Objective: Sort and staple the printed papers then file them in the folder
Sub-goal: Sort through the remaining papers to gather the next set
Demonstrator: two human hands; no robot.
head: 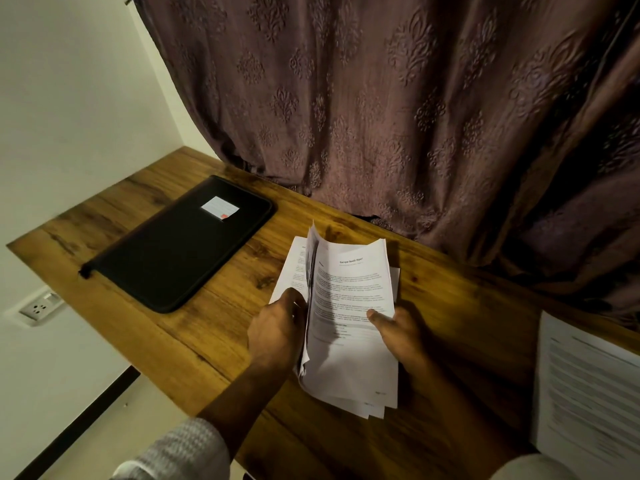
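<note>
Over wood-grain desk [214,306], limp paper sheaf [349,299] between left hand [277,330], right hand [398,332]

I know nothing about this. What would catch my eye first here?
At the centre, the left hand and right hand hold a stack of printed papers over the wooden desk, its sheets parted at the left. A closed black folder lies on the desk to the left, and a patterned brown curtain fills the background.

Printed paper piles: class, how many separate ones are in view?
2. One stack is held by the left hand and right hand above the desk; another pile lies at its right edge, partly cropped. Others may be hidden.
</note>
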